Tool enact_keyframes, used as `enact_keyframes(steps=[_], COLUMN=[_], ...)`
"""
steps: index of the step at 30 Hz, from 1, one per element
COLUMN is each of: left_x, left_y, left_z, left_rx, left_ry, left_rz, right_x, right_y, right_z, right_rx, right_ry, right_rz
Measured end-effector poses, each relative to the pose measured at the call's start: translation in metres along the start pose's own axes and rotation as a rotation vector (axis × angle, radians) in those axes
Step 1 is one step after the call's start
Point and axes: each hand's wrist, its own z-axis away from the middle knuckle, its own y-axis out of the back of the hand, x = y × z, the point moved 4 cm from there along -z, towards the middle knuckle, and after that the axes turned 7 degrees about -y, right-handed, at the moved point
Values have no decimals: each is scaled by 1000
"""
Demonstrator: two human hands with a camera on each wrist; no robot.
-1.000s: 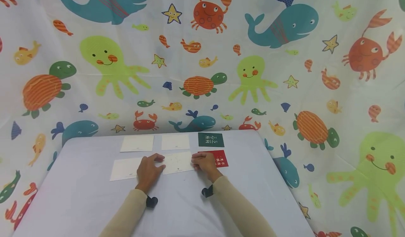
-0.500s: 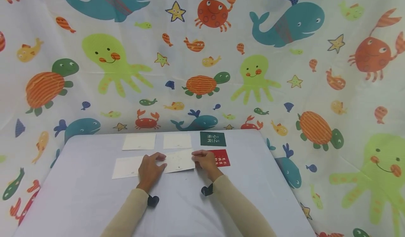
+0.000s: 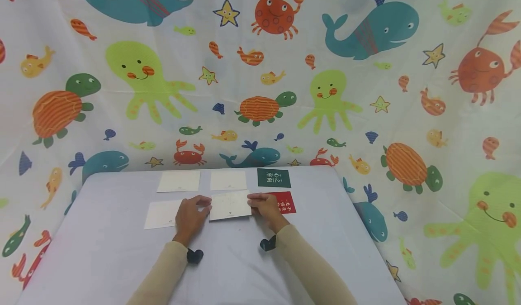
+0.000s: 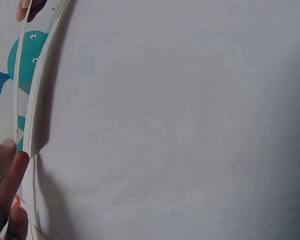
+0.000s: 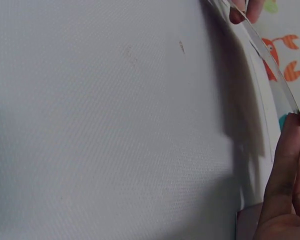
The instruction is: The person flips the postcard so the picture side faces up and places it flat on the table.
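Observation:
A small white card is held by its two short sides between my hands, raised off the table in both wrist views. My left hand pinches its left end at thumb and fingertips. At the other end, my right hand pinches the right edge. Seen edge-on, the card is a thin strip in the left wrist view. The right wrist view shows the card slightly bowed, right fingertips at its near end. A red card with white characters lies partly behind my right hand.
White cards lie at the back left, back middle and beside my left hand. A dark green card sits at the back right. Behind the white-covered table hangs a sea-animal curtain.
The white card between my hands has come up off the table, and its near edge now stands clear with shadow below. Both hands have stayed at its ends, shifting only slightly.

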Motion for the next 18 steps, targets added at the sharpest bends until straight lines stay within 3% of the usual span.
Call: enact_keyframes(steps=[18], left_x=[-6], left_y=[15], left_z=[-5], left_rx=[-24], left_ry=[64], left_rz=[63], right_x=[-5], right_y=[-1], right_z=[-1], right_rx=[-117], right_ry=[28], right_rz=[-25])
